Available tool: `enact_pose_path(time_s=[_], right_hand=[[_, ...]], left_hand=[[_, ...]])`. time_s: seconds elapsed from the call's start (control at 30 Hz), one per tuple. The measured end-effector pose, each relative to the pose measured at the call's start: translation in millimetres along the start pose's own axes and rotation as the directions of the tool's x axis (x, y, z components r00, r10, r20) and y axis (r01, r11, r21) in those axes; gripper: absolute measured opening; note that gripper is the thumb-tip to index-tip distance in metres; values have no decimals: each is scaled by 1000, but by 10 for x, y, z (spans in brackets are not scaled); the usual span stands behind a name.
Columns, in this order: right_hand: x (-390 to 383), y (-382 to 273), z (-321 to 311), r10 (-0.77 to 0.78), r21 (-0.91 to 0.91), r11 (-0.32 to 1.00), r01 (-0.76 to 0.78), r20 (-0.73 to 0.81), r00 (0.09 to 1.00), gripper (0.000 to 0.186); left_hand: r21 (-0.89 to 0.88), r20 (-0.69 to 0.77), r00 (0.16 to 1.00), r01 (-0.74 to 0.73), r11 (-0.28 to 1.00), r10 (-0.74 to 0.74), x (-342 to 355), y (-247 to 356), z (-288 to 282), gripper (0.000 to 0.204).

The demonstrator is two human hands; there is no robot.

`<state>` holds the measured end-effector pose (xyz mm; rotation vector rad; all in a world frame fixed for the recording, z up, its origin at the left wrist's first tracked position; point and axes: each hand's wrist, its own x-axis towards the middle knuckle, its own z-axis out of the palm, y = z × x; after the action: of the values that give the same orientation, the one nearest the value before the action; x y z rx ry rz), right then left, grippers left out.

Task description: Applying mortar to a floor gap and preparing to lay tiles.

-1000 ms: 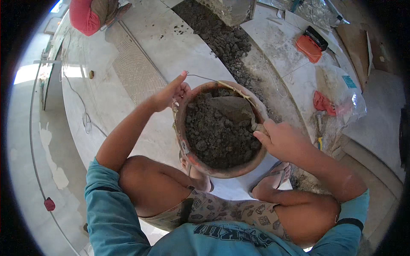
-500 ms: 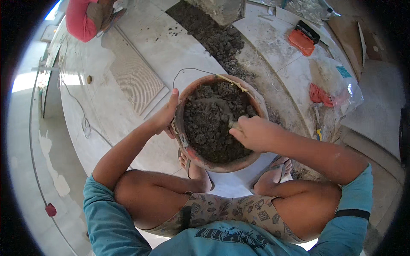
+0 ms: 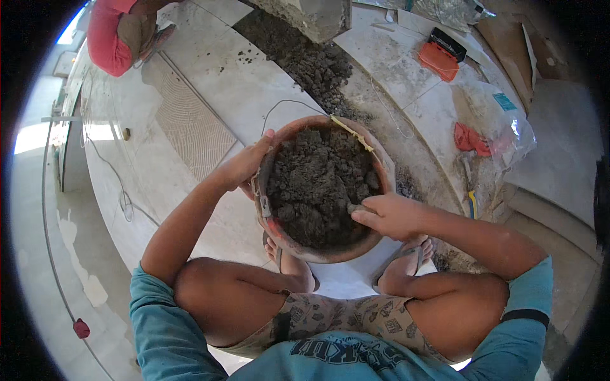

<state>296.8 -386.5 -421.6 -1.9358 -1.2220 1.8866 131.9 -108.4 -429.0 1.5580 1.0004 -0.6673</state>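
Observation:
A round, stained bucket of dark grey, crumbly mortar sits between my feet, its wire handle arched over the far left. My left hand grips the bucket's left rim, fingers curled over the outside. My right hand is closed round the grip of a trowel at the right of the bucket; its blade is largely buried in the mortar.
Another person in red crouches upper left by a ridged tile. A strip of loose mortar crosses the floor. Right lie an orange-and-black tool, red cloth, plastic bag and yellow-handled hammer.
The trowel blade, plainly visible a second ago, has sunk into the mortar. My right hand moved leftward and down, then slightly right. My left hand slid down the rim, then rose slightly.

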Motion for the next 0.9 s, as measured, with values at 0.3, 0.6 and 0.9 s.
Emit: enact_pose_path(time_s=[0.3,0.6,0.9], right_hand=[[-383,61,-402,-187,-146,974,176,-65,980,53],[-653,-129,-1098,-105,-81,993,88,-239,965,52],[1263,416,-1281,-178,-274,962,-13,-661,729,49]], left_hand=[[69,-99,985,-136,988,142,163,-198,-106,88],[-70,-230,886,-427,902,402,658,-647,-9,81],[-117,-409,856,-394,912,317,662,-649,111,76]])
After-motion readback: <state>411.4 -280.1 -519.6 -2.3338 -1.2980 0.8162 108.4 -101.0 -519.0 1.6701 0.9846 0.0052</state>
